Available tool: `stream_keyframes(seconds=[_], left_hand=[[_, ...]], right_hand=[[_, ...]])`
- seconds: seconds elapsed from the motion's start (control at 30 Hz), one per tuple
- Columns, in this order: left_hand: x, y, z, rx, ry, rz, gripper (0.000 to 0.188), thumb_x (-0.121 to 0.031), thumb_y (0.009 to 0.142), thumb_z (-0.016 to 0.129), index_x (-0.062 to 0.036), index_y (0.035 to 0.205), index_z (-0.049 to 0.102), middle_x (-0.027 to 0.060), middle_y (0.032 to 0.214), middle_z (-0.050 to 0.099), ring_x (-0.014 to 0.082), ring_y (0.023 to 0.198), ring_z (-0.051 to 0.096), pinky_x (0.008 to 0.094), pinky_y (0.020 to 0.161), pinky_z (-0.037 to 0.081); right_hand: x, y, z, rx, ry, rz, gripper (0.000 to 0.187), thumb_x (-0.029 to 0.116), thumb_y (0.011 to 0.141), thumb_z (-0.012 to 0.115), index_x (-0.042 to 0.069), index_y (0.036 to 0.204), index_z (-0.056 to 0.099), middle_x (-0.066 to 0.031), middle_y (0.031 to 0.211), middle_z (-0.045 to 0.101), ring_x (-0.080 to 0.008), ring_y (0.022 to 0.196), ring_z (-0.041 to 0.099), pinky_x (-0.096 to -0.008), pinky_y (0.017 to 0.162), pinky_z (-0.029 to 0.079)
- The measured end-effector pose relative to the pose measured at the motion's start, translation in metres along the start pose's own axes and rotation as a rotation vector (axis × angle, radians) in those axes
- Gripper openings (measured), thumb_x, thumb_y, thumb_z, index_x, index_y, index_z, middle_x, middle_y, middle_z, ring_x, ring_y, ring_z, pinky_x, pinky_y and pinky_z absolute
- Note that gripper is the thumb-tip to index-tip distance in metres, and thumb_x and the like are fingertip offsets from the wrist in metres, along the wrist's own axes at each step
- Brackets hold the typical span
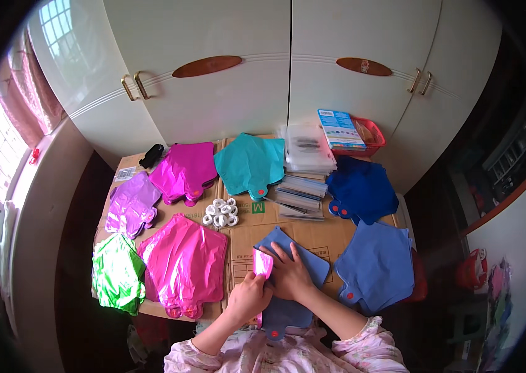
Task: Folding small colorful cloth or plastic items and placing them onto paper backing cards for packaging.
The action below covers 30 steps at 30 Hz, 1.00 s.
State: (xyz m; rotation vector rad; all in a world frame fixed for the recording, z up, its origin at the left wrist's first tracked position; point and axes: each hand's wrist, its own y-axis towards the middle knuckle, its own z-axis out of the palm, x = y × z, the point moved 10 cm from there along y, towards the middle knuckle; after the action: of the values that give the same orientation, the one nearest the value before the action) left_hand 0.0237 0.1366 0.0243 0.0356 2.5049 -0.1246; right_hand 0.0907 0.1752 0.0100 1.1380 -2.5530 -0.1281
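A dusty-blue flat foil balloon (312,264) lies in front of me at the table's near edge, its tab with a red dot hanging toward my lap. My right hand (291,273) rests on it, fingers spread and flat. Beside it, my left hand (250,301) is closed on a shiny pink foil balloon (263,263), of which a narrow folded strip shows above the fingers. Another bit of pink foil shows below that hand. How much of the pink foil lies under the blue one is hidden.
Around the cardboard-covered table (250,233) lie piles of foil balloons: green (116,273), hot pink (182,267), lilac (131,202), magenta (185,168), teal (249,163), navy (362,189) and dusty blue (378,264). White ribbon rolls (219,212), clear packets (306,149) and a red basket (372,133) stand among them.
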Motion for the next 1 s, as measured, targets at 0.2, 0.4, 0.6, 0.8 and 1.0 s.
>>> stream_keyframes(seconds=[0.2,0.4,0.6,0.8,1.0], left_hand=[[0.0,0.0,0.008,-0.051,0.061,-0.019,0.022,-0.019,0.079,0.055,-0.0011,0.091,0.058,0.0212,0.085,0.057,0.0403,0.069,0.061,0.0494,0.064,0.052],[-0.014,-0.007,-0.009,-0.171,0.005,0.105,0.019,-0.011,0.072,0.058,-0.0002,0.087,0.057,0.0208,0.092,0.056,0.0391,0.085,0.059,0.0461,0.072,0.05],[0.009,-0.014,-0.026,-0.308,-0.246,0.117,0.02,-0.005,0.07,0.061,0.0018,0.087,0.054,0.0225,0.106,0.055,0.0389,0.091,0.057,0.0414,0.082,0.048],[0.047,-0.015,0.002,-0.303,-0.943,-0.138,0.043,-0.001,0.078,0.061,0.0003,0.116,0.041,0.0136,0.11,0.053,0.0188,0.104,0.054,0.0303,0.089,0.044],[0.036,-0.011,0.015,-0.269,-0.882,0.01,0.062,-0.001,0.08,0.057,0.0006,0.136,0.029,0.0169,0.123,0.05,0.0225,0.116,0.049,0.0306,0.099,0.037]], right_hand=[[-0.002,-0.001,0.002,-0.03,0.025,-0.006,0.053,0.034,0.079,0.056,0.017,0.129,0.052,-0.0052,0.144,0.037,-0.0284,0.136,0.027,-0.0627,0.106,0.019],[-0.001,-0.001,0.0,-0.014,0.008,0.002,0.053,0.036,0.081,0.056,0.017,0.13,0.051,-0.0057,0.144,0.038,-0.03,0.136,0.027,-0.0627,0.107,0.018],[-0.002,-0.001,0.005,0.043,-0.054,0.02,0.053,0.041,0.085,0.053,0.023,0.135,0.046,-0.0052,0.147,0.032,-0.0309,0.138,0.024,-0.062,0.108,0.015],[0.0,0.0,0.003,0.056,-0.038,0.03,0.053,0.041,0.086,0.052,0.027,0.137,0.044,-0.0047,0.148,0.03,-0.0307,0.139,0.021,-0.0613,0.109,0.011],[0.001,0.0,-0.001,0.04,-0.039,0.017,0.051,0.039,0.085,0.054,0.022,0.133,0.049,-0.0065,0.146,0.033,-0.0325,0.138,0.024,-0.0631,0.107,0.016]])
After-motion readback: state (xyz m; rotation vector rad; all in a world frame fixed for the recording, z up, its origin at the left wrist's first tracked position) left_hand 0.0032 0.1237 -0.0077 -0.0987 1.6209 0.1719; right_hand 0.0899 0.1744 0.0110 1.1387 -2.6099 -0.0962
